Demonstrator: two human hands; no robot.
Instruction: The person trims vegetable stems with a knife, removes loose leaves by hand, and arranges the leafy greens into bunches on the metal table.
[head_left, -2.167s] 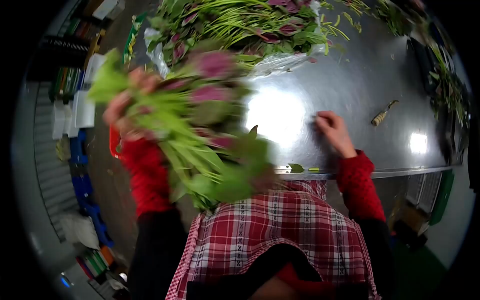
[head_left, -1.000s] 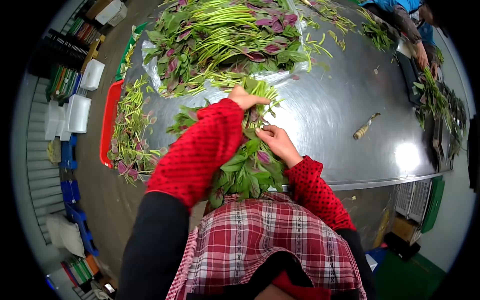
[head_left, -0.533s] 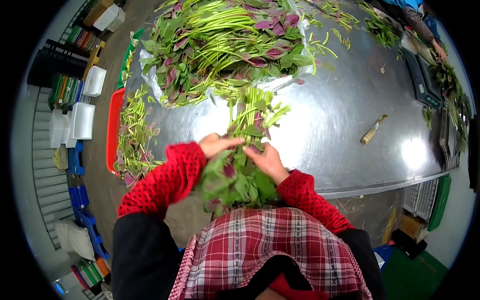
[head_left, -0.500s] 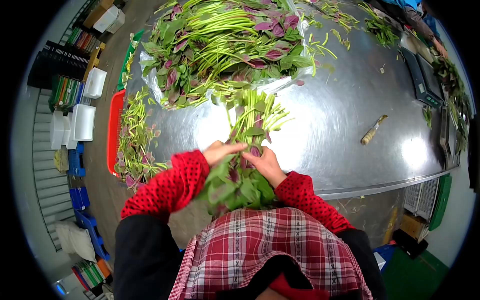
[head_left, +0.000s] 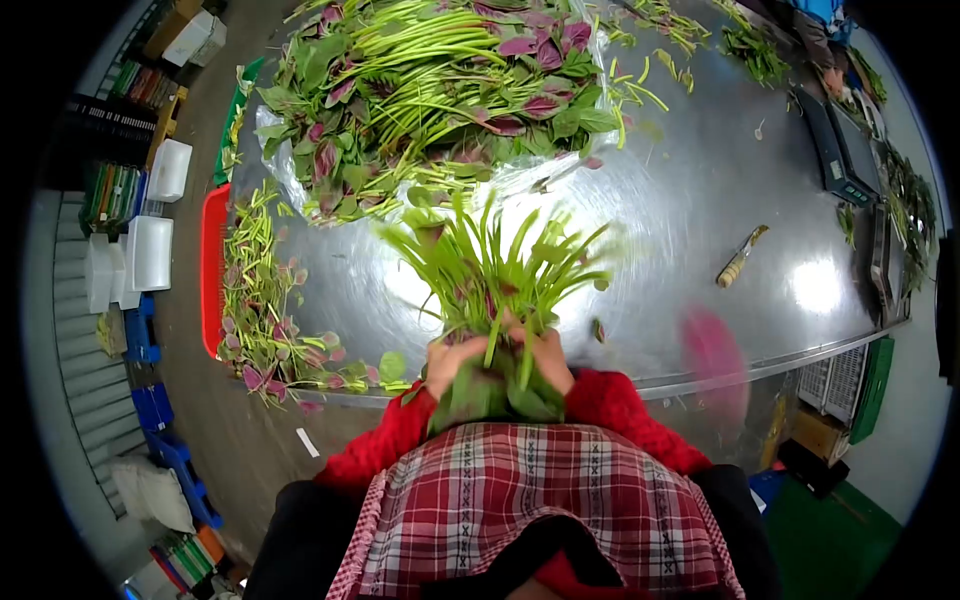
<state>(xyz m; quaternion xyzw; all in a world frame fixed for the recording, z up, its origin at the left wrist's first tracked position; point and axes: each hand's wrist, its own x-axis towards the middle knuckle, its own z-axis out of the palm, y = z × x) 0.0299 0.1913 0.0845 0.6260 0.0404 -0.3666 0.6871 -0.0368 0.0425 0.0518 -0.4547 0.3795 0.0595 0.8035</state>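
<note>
Between my two hands, close in front of my apron, is a bunch of amaranth (head_left: 492, 275), its pale green stems fanned out away from me and its leaves toward me. My left hand (head_left: 452, 364) wraps the bunch from the left side. From the right, my right hand (head_left: 546, 360) grips the same bunch near its middle; some fingers are hidden by stems. Beyond it lies a large heap of amaranth (head_left: 430, 90) on clear plastic. A blurred purple leaf (head_left: 715, 362) is in the air right of my right hand.
A wooden-handled knife (head_left: 742, 258) lies on the metal table (head_left: 680, 230). Scraps (head_left: 258, 285) spread along the left edge by a red crate (head_left: 212, 275). At the right stands a scale (head_left: 845, 150). Another person's hand (head_left: 832, 80) shows at the far right.
The bunch has moved nearer the table's front edge, and its stems have spread wide. My hands have come down toward my apron. A purple leaf has appeared in the air at the right.
</note>
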